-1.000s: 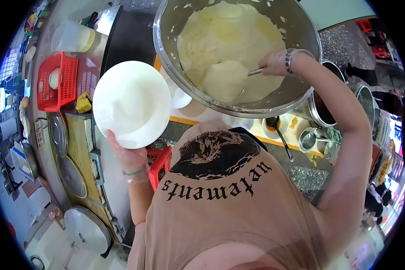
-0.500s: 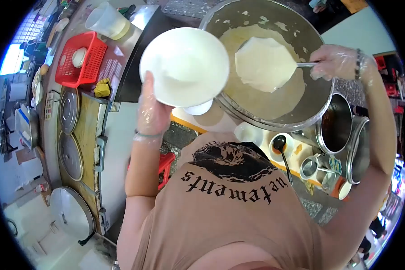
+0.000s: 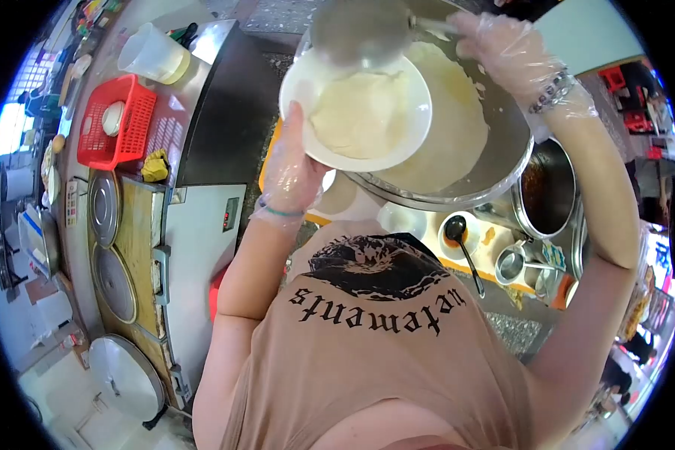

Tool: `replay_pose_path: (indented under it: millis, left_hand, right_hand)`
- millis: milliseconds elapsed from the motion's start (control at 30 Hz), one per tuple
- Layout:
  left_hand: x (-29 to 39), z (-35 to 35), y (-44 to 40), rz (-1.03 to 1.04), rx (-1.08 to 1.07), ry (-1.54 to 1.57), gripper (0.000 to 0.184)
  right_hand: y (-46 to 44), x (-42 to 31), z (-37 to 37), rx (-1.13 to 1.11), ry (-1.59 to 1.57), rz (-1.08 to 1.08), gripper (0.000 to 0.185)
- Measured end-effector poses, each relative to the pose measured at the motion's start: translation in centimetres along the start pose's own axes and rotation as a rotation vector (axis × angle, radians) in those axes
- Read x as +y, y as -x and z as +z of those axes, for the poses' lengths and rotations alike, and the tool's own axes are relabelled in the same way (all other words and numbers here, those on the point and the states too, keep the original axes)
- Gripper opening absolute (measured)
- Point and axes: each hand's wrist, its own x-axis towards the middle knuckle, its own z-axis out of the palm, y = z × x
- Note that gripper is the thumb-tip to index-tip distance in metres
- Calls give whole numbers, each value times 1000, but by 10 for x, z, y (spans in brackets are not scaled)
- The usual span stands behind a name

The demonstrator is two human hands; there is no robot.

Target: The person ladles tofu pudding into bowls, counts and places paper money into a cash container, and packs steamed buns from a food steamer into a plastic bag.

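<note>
- One white bowl (image 3: 419,120) is held forward of the chest; in view it overlaps the left part of the large metal pot (image 3: 506,141).
- Left hand (image 3: 289,180), in a clear glove: supports the bowl. The thumb lies over the rim; the remaining fingers are hidden, so their exact placement cannot be told.
- Pale soft food (image 3: 358,116) lies in the bowl as a broad, smooth portion, leaving some of the inner wall bare.
- Change: half a second ago the bowl showed no food and the ladle (image 3: 360,34) carried a full load above the pot. Now the load appears transferred; the portion is judged to be in place in the bowl.
- Ladle: turned over above the far rim of the bowl, rounded back toward the camera, slightly blurred. Contact with the rim cannot be determined; the ladle is judged largely emptied.
- Right hand (image 3: 510,56), also gloved: fingers wrapped around the ladle handle, raised over the pot.
- Pot: more pale food remains inside, below the rim.
- Surface (image 3: 487,253), beside the pot: carries a black spoon (image 3: 456,227) in a small bowl of dark sauce, and a small strainer (image 3: 511,264).
- Farther off, left side: a red basket (image 3: 131,136), a crumpled yellow item (image 3: 155,166) and a translucent jug (image 3: 146,54).
</note>
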Motion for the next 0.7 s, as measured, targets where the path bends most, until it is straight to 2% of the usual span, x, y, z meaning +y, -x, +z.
replay_pose_path:
  millis: [33,67,100,200,267,300,367,400,500,600,700]
  left_hand:
    - [-1,1,1,-18,-5,1,57]
    - [-3,2,1,57,7,8,55]
    - [-5,3,2,127,18,16,54]
    - [-6,0,5,129,22,39,54]
    - [-7,1,5,139,16,33,54]
    - [-7,3,6,158,63,40,54]
    - [-8,3,7,173,111,44,54]
    - [-9,3,6,186,123,48,54]
    - [-10,3,6,212,150,48,54]
    - [-10,4,5,226,174,40,53]
    - [-10,3,4,216,200,37,55]
  right_hand:
    - [2,4,-2,42,-3,139,23]
    - [8,23,3,149,67,97,23]
    - [2,6,-29,-77,88,374,34]
    - [17,49,8,0,126,344,31]
    - [26,70,61,-119,53,244,22]
    - [23,48,57,-303,108,257,19]
    - [29,73,135,-374,170,174,16]
    - [29,71,151,-376,169,175,16]
    - [23,65,174,-434,288,174,19]
    - [16,66,189,-330,210,222,22]
    - [11,68,201,-423,265,202,23]
